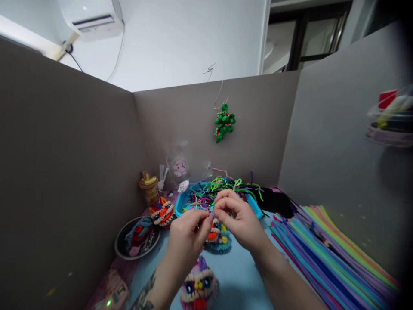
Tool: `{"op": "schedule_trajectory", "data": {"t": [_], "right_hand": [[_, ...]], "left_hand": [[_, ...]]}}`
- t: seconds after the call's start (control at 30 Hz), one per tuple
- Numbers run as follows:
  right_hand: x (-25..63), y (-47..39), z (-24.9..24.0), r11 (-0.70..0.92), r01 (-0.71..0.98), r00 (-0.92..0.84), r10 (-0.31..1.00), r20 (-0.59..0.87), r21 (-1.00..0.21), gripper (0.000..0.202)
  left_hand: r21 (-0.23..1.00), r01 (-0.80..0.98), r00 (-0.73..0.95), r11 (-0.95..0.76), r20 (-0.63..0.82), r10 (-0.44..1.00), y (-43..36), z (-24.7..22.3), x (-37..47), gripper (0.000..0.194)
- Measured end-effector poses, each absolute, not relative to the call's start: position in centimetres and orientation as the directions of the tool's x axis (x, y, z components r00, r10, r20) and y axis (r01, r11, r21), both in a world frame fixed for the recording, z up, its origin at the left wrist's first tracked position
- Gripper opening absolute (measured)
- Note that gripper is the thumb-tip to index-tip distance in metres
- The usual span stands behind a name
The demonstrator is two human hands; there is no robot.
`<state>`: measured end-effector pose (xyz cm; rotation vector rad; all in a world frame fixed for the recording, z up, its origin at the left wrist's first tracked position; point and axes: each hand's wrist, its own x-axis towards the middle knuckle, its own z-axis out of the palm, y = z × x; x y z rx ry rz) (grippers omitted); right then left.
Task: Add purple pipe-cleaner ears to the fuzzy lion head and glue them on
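Over the middle of the table, my left hand [190,232] and my right hand [237,215] are raised with their fingertips almost meeting. Both are pinched closed on a small purple piece [211,214], mostly hidden by the fingers; its kind is too small to make out. Behind and below them sits a fuzzy pipe-cleaner figure with a blue base [219,246], partly covered by my hands. Nearer to me stands a purple and cream pipe-cleaner figure [198,286] with dark blue eyes and a yellow nose.
Behind my hands is a blue tray [181,202] heaped with pipe-cleaner scraps. Long pipe cleaners [329,254] lie at right. To the left are a metal bowl [121,249], an orange figure [163,213] and a lidded cup [150,189]. A green ornament [225,122] hangs ahead; grey panels surround the table.
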<state>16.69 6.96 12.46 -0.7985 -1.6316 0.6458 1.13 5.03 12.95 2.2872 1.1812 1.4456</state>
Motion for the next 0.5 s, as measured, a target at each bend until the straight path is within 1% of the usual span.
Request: {"op": "schedule_trajectory", "data": {"t": [0.07, 0.1, 0.17, 0.27, 0.33, 0.5], "right_hand": [[16.47, 6.95, 12.40, 0.611, 0.140, -0.112, 0.791, 0.601, -0.779, 0.015], [16.44, 6.97, 12.38, 0.608, 0.134, -0.112, 0.794, 0.597, -0.783, 0.015], [16.56, 7.10, 12.34, 0.601, 0.130, -0.114, 0.799, 0.591, -0.788, 0.015], [16.93, 7.38, 12.25, 0.598, 0.136, -0.103, 0.802, 0.589, -0.790, 0.014], [17.00, 7.50, 12.20, 0.594, 0.145, -0.096, 0.804, 0.586, -0.791, 0.014], [16.91, 7.54, 12.37, 0.576, 0.177, -0.148, 0.817, 0.557, -0.798, 0.014]], "left_hand": [[0.489, 0.553, 0.214, -0.674, 0.699, 0.682, 4.96, 12.87, 1.15, 0.014], [0.487, 0.558, 0.212, -0.672, 0.700, 0.682, 4.93, 12.86, 1.16, 0.015], [0.522, 0.544, 0.207, -0.657, 0.675, 0.708, 4.95, 12.88, 1.12, 0.017], [0.612, 0.493, 0.204, -0.619, 0.610, 0.766, 5.17, 12.90, 0.93, 0.019], [0.652, 0.472, 0.199, -0.594, 0.577, 0.792, 5.33, 12.87, 0.86, 0.020], [0.644, 0.499, 0.242, -0.580, 0.539, 0.807, 5.50, 12.84, 0.99, 0.018]]}}
